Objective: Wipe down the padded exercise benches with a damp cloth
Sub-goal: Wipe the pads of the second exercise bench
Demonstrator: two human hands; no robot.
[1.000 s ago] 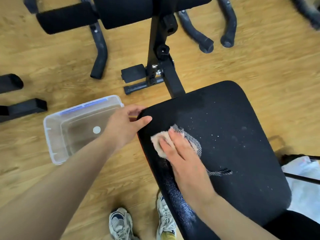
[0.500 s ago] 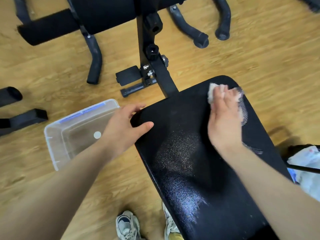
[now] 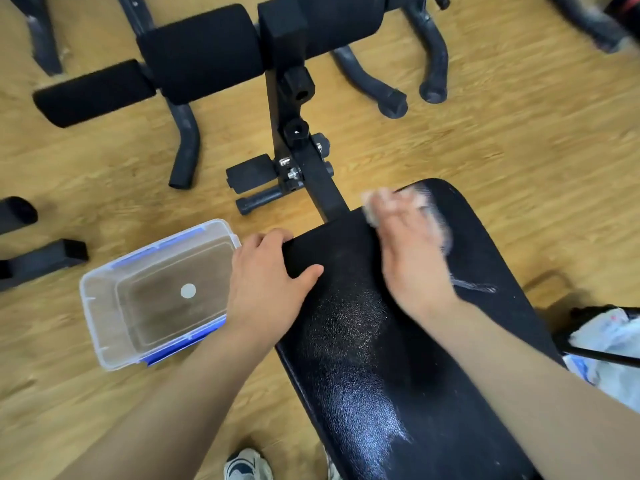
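A black padded bench [image 3: 485, 265] runs from the lower middle up to the centre of the view, its near part shiny and wet. My right hand [image 3: 412, 251] lies flat on the pad's far end, pressing a pale damp cloth [image 3: 375, 204] against it; the hand and cloth are blurred by motion. A frayed thread of the cloth [image 3: 474, 285] trails on the pad beside my wrist. My left hand [image 3: 266, 282] grips the pad's far left corner, thumb on top.
A clear plastic tub with blue clips [image 3: 156, 292] holding water sits on the wooden floor left of the bench. Black foam rollers [image 3: 201, 53] and the bench's frame legs [image 3: 301, 147] stand beyond. A white bag [image 3: 613, 341] lies at right. My shoes [image 3: 246, 464] show below.
My right hand swept the cloth from the pad's left middle to the far right end, then back a little leftward along the far edge. The left hand kept its grip on the corner.
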